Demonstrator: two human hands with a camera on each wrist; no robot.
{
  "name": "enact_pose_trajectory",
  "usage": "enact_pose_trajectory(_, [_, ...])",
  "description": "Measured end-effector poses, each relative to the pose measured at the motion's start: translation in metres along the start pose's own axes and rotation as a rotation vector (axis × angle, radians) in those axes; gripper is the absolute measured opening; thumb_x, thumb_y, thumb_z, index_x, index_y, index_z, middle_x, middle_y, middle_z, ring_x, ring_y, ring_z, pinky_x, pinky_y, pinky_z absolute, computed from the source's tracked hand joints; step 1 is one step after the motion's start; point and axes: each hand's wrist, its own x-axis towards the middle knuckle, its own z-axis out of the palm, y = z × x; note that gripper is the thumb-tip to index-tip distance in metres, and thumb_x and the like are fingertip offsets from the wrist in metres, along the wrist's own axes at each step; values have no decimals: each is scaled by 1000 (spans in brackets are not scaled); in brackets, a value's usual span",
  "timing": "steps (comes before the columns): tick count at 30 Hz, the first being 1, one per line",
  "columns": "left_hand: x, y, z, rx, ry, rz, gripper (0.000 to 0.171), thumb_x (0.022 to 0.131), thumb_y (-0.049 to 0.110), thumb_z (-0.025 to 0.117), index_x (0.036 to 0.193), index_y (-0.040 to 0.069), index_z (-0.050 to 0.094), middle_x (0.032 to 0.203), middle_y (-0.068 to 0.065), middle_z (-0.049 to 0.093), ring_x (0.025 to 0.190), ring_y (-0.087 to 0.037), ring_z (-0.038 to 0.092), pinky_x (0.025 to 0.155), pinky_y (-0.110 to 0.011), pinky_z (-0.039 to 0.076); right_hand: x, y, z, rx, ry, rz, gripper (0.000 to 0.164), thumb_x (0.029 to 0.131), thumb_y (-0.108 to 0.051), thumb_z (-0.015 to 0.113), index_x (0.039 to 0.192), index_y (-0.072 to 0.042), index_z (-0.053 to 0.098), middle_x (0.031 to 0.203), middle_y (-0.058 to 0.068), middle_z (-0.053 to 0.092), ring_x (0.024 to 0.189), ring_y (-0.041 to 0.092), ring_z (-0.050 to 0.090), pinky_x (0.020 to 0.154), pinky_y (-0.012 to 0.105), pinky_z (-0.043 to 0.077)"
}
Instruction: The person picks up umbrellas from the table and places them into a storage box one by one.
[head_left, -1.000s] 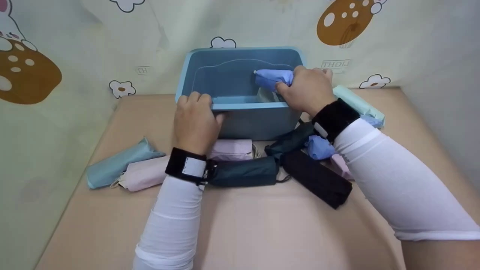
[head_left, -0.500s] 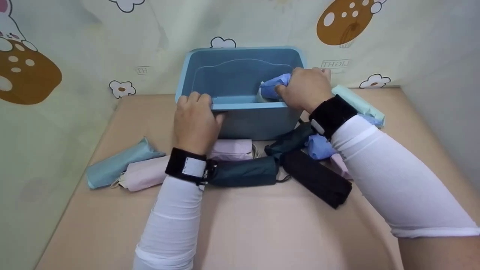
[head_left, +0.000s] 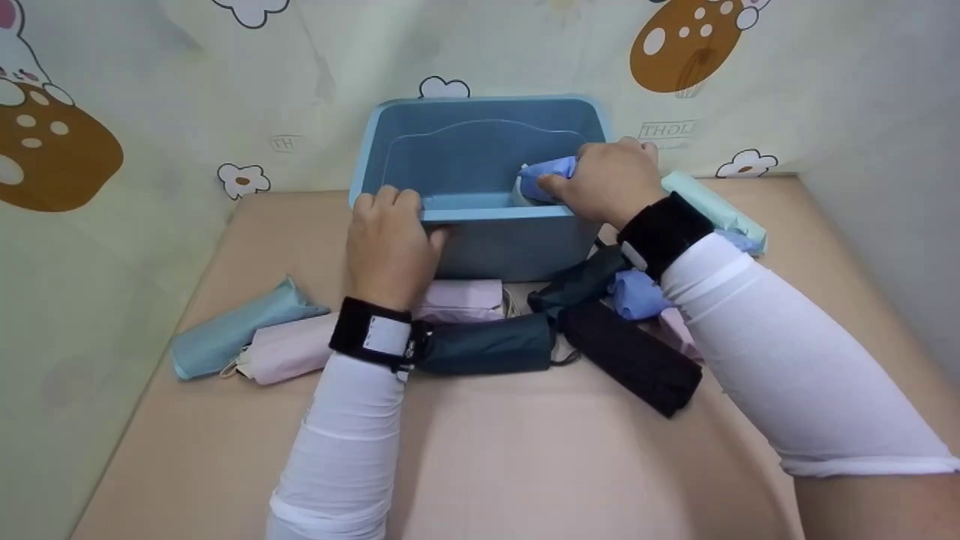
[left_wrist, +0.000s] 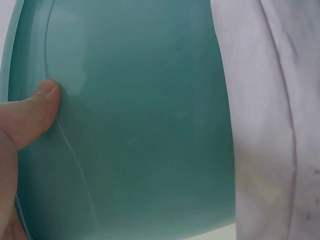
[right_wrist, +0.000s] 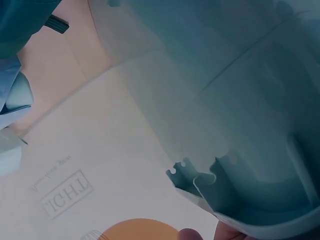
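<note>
A blue plastic bin [head_left: 517,244] stands upright by the back wall. My left hand [head_left: 390,251] grips its front rim near the left corner. In the left wrist view the thumb [left_wrist: 42,102] presses on the bin's outer wall [left_wrist: 145,120]. My right hand [head_left: 611,180] reaches over the right rim and holds a blue folded umbrella [head_left: 544,176] inside the bin, fingers partly hidden. Beneath that umbrella a pale bundle [head_left: 521,193] shows in the bin. In the right wrist view only fingertips [right_wrist: 227,231] appear below the bin's rim [right_wrist: 285,227].
In front of the bin lie folded umbrellas: teal [head_left: 236,330], pale pink [head_left: 289,349], lilac [head_left: 463,298], dark green [head_left: 487,345] and black [head_left: 634,356]. A blue bundle [head_left: 639,294] lies under the right forearm, and a mint umbrella [head_left: 712,206] lies right of the bin.
My right hand has lowered the blue umbrella deeper into the bin, tilting it on the way, and it now sits closer to the pale bundle. My left hand has stayed on the rim.
</note>
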Motion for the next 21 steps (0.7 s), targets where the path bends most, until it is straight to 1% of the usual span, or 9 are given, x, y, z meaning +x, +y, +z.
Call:
enact_pose_trajectory(5, [0, 0, 0, 1, -7, 1, 42, 89, 41, 82, 103, 3, 70, 108, -16, 68, 99, -37, 55, 89, -49, 49, 0, 2, 1, 16, -5, -5, 74, 99, -69, 51, 121, 0, 67, 112, 20, 70, 118, 45, 56, 100, 58, 34])
enact_pose_trajectory(7, [0, 0, 0, 1, -9, 1, 42, 89, 40, 83, 103, 3, 70, 108, -16, 68, 99, -37, 55, 90, -49, 49, 0, 3, 1, 20, -11, -5, 77, 99, -70, 50, 124, 0, 66, 117, 20, 71, 119, 45, 55, 100, 58, 34])
enact_pose_trajectory(12, [0, 0, 0, -2, -15, -6, 42, 89, 40, 83, 105, 4, 70, 110, -16, 69, 101, -37, 55, 92, -48, 48, 0, 4, 3, 34, -26, -4, 86, 100, -73, 44, 140, 0, 61, 137, 22, 67, 125, 45, 51, 104, 60, 33])
enact_pose_trajectory(14, [0, 0, 0, -3, -16, -6, 42, 89, 40, 83, 105, 4, 70, 109, -16, 68, 100, -37, 55, 91, -48, 48, 0, 5, 3, 46, -26, 0, 87, 100, -73, 43, 144, 0, 59, 140, 22, 66, 126, 45, 49, 105, 60, 33])
enact_pose_trajectory(18, [0, 0, 0, 3, -11, 0, 42, 89, 40, 83, 104, 3, 70, 107, -16, 68, 99, -37, 55, 90, -48, 48, -1, 6, 4, 74, -14, 5, 83, 101, -70, 45, 143, 0, 59, 138, 22, 67, 125, 43, 49, 105, 59, 33])
enact_pose_trajectory(21, [1, 0, 0, 5, -3, 6, 42, 89, 40, 83, 102, 3, 69, 106, -17, 68, 98, -38, 55, 89, -49, 48, -1, 6, 5, 91, -8, 5, 81, 102, -68, 46, 145, -1, 58, 142, 21, 65, 126, 43, 49, 107, 59, 33])
